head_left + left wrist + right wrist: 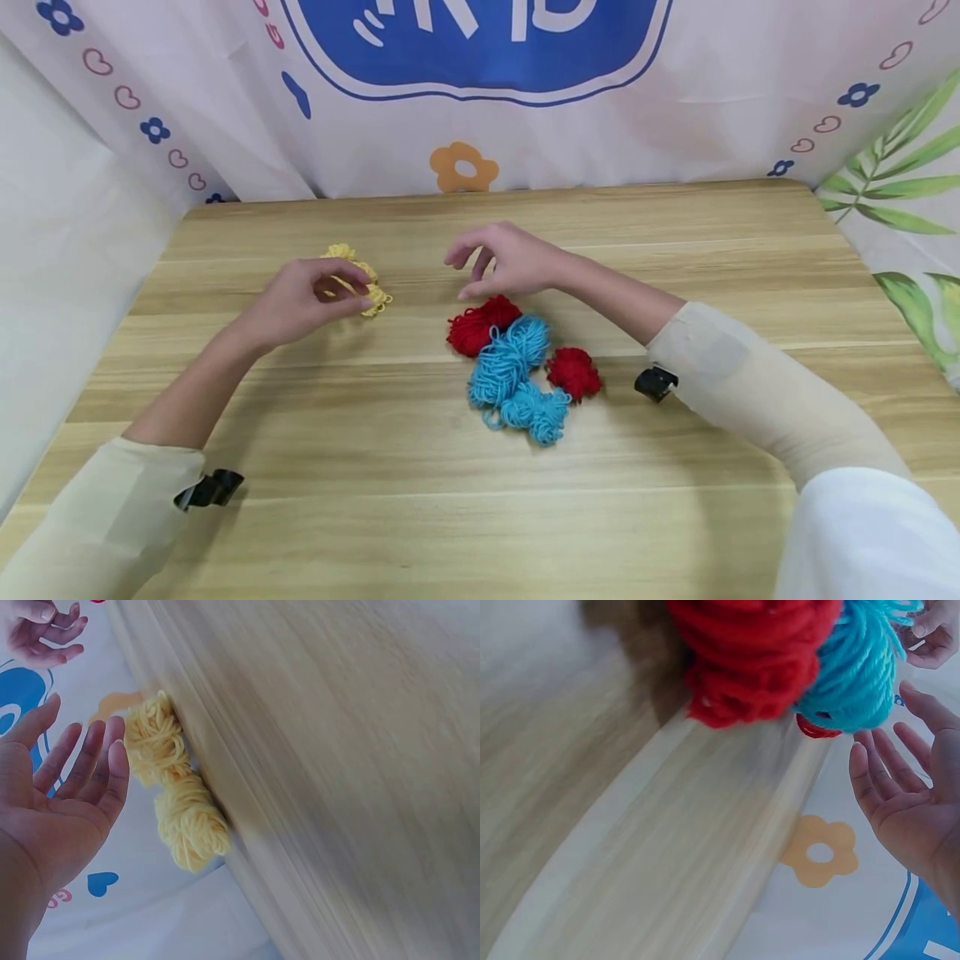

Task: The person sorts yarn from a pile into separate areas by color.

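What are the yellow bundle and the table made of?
Yellow bundle: soft-looking, matt yarn, perhaps wool or acrylic; loose strands loop out of it.
Table: wood, or a printed wood look, seemingly smooth and satiny; pale grain streaks cross it.

Pale brown wood-grain tabletop [337, 525]. Behind its far edge, a hanging white printed cloth [375, 158], creased. Printed on the cloth: one large blue emblem [480, 67] with white lettering, cut off at the top of the head view; below it, one orange flower [444, 170] with white centre; toward both sides, pink heart outlines [97, 62] and small blue flowers [155, 131]. At right, green leaf print [900, 190] on white. At left, plain white surface [67, 217].
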`<state>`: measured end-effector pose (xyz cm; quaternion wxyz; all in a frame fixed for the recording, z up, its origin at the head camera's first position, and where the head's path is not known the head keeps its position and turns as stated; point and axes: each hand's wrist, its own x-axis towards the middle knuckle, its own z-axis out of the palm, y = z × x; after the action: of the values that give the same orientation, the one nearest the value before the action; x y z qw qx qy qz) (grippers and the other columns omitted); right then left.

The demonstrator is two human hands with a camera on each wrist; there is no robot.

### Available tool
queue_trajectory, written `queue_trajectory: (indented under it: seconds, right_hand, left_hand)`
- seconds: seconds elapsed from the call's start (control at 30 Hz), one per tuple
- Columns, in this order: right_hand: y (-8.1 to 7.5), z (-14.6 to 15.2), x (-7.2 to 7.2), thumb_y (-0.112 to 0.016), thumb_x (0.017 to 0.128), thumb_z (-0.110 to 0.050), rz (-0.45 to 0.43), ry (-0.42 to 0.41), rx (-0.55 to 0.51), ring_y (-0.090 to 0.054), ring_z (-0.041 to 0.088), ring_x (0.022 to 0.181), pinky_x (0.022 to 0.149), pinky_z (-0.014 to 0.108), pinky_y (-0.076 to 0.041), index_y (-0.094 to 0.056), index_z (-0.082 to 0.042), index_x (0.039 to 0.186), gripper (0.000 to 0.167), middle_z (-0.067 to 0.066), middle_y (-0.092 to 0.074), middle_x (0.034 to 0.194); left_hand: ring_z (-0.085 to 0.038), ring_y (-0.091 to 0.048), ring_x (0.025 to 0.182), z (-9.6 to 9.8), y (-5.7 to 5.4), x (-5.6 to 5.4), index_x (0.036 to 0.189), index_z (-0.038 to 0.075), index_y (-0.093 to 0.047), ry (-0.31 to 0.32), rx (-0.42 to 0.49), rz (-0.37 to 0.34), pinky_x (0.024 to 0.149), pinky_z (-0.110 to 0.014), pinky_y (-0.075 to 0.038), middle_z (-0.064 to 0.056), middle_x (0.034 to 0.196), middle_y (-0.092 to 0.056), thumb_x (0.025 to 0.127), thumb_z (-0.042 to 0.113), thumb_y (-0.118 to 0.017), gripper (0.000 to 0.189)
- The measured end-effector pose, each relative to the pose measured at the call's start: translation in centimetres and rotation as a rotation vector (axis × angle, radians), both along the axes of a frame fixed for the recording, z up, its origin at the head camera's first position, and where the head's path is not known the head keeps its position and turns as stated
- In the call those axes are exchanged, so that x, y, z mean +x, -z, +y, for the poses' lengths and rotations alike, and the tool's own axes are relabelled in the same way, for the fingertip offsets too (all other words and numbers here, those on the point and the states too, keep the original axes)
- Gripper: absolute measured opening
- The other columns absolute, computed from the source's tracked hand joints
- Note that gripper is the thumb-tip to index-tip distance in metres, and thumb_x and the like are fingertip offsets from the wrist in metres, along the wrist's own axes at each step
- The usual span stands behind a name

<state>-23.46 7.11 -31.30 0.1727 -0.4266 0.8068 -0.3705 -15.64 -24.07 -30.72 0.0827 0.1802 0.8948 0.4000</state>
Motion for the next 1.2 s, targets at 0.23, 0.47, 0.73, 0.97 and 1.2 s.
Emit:
queue_trajectory:
  seconds: [0.23,0.47,0.73,0.97,1.2]
  right_hand:
    - [-0.1,1.0,0.5,-0.081,0.09,-0.01,-0.011,-0.003,-0.02,-0.074,0.027,0.097,0.096,0.044,-0.058,-0.065,0.005,0.129,0.045,0.023,-0.068,0.125]
    - [0.1,2.3,0.9,-0.081,0.09,-0.01,-0.005,0.001,-0.025,-0.073,0.028,0.096,0.095,0.049,-0.058,-0.065,0.007,0.128,0.045,0.024,-0.068,0.124]
    - [0.1,3.2,1.1,-0.082,0.089,-0.009,0.009,0.019,-0.033,-0.074,0.028,0.095,0.093,0.052,-0.058,-0.066,0.006,0.128,0.044,0.024,-0.069,0.122]
    - [-0.3,3.8,1.7,-0.082,0.089,-0.01,0.003,0.044,-0.008,-0.074,0.026,0.096,0.086,0.047,-0.061,-0.066,0.003,0.128,0.044,0.022,-0.07,0.122]
    - [-0.3,4.8,2.0,-0.082,0.089,-0.011,-0.011,0.072,-0.003,-0.074,0.025,0.098,0.084,0.046,-0.06,-0.067,0.001,0.129,0.044,0.02,-0.07,0.123]
  left_hand:
    - [-0.008,-0.069,0.091,0.5,0.3,-0.3,0.119,-0.004,-0.07,0.026,0.013,0.0,0.075,-0.018,-0.055,-0.016,0.112,-0.07,0.094,0.008,-0.077,0.029]
    - [-0.013,-0.069,0.093,1.0,0.3,-0.4,0.118,-0.005,-0.07,0.063,-0.002,0.027,0.077,-0.018,-0.056,-0.017,0.111,-0.07,0.093,0.006,-0.078,0.029]
    - [-0.015,-0.068,0.093,1.2,0.6,-0.6,0.119,-0.005,-0.069,0.064,0.002,0.004,0.076,-0.019,-0.055,-0.017,0.112,-0.07,0.092,0.006,-0.078,0.03]
    - [-0.024,-0.068,0.095,1.7,0.2,-0.4,0.116,-0.006,-0.069,0.053,0.0,-0.025,0.076,-0.019,-0.056,-0.018,0.11,-0.071,0.092,0.003,-0.077,0.027]
    - [-0.027,-0.069,0.097,2.2,0.4,-0.7,0.115,-0.005,-0.07,0.064,-0.028,-0.006,0.077,-0.02,-0.056,-0.017,0.11,-0.071,0.093,0.005,-0.078,0.026]
